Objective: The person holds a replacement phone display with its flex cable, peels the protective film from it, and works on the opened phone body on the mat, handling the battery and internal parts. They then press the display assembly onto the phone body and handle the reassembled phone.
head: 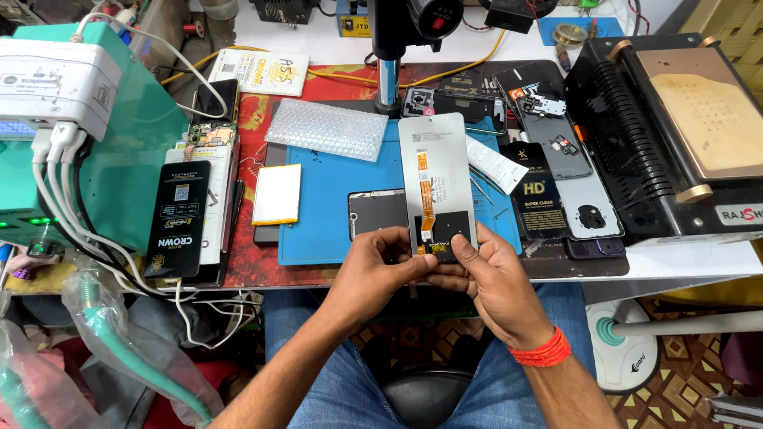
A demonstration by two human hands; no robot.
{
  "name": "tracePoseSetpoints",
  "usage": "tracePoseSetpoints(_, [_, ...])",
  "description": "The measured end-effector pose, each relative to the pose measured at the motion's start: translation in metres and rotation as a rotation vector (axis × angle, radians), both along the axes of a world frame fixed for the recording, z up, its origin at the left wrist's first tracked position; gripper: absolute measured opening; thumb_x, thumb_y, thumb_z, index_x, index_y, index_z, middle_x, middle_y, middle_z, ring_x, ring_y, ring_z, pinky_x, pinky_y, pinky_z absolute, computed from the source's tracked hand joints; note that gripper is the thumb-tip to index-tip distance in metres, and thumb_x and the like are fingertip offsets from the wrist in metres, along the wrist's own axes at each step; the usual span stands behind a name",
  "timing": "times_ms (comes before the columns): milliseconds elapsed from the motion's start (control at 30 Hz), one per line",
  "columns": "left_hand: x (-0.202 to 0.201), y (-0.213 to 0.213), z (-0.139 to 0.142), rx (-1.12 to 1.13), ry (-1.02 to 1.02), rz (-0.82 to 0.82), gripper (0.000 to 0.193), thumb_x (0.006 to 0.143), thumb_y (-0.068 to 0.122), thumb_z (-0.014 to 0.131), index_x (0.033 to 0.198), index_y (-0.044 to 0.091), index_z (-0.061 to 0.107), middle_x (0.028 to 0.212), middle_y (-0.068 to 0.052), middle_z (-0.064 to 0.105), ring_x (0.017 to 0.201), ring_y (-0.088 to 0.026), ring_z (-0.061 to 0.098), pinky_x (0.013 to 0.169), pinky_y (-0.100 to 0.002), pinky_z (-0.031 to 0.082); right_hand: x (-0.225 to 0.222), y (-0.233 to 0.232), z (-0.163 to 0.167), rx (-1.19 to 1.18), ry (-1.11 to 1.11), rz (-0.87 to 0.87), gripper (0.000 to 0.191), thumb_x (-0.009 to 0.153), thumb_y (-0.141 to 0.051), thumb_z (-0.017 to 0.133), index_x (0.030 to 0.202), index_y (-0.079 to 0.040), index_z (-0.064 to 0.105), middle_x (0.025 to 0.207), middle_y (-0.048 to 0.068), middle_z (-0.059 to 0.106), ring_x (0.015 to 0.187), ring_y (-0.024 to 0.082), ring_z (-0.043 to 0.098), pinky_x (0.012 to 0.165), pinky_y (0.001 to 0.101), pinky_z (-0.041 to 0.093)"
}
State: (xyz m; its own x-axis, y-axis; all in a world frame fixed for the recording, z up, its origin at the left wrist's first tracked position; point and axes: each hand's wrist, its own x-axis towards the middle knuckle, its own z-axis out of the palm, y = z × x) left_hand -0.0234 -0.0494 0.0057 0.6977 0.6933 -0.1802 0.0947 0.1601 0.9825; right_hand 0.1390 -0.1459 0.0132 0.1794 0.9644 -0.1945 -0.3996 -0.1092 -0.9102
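**Inspector:** Item in hand?

**Assistant:** A phone display panel (435,179), rear face up, grey, with an orange flex ribbon (426,202) running down its middle to a dark patch at the lower end. It is held above the near edge of the blue work mat (334,210), over the person's lap.

**Inspector:** Orientation?

**Assistant:** Long axis runs almost straight away from the person, leaning slightly to the left at the far end. The connector end points towards the person; the plain end points towards the microscope post (387,79).

**Inspector:** Hands?

**Assistant:** Both grip the near end. The left hand (373,266) is closed on the lower left corner, thumb on the rear face. The right hand (486,274) pinches the lower right edge, thumb beside the connector; an orange thread band (542,351) sits on that wrist.

**Inspector:** Surroundings?

**Assistant:** A dark phone frame (376,213) lies on the mat just left of the panel, partly hidden by it. A bubble-wrap pouch (326,129) lies at the mat's far left corner, a white battery (276,194) just off the left edge. A black packet (535,199) and a grey back cover (584,191) lie to the right, then a black laminating machine (675,127).
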Motion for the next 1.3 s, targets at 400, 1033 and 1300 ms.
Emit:
tracePoseSetpoints(400, [0.008,-0.005,-0.024,-0.061,-0.157,-0.084,0.027,0.102,0.021,0.065,0.105,-0.005,0.072,0.086,-0.005,0.073,0.078,-0.007,0.066,0.071,-0.024,0.055,0.018,-0.017,-0.024,0.076,0.043,-0.084,0.045,0.109,-0.019,0.052,0.146,0.007,0.050,0.129,0.017,0.066,0.113,0.022,0.065,0.093,0.0405,0.057])
tracePoseSetpoints(1033, [-0.044,0.083,0.022,0.969,0.376,-0.060,0.130,0.049,0.031,0.101,0.154,0.007,0.027,0.144,-0.025,0.047,0.131,-0.044,0.044,0.108,-0.051,0.037,0.067,0.001,0.026,0.231,0.355,-0.299,0.084,0.101,-0.060,0.042,0.163,-0.003,0.031,0.145,0.028,0.050,0.125,0.039,0.055,0.105,0.0557,0.046])
tracePoseSetpoints(1300, [-0.041,0.099,0.021,0.796,0.495,-0.183,0.125,0.055,0.025,0.096,0.159,0.019,0.026,0.138,-0.011,0.059,0.129,-0.034,0.050,0.111,-0.046,0.039,0.084,0.018,0.033,0.337,0.225,-0.212,0.086,0.097,-0.044,0.061,0.165,-0.007,0.023,0.149,0.028,0.048,0.131,0.041,0.054,0.111,0.0585,0.046])
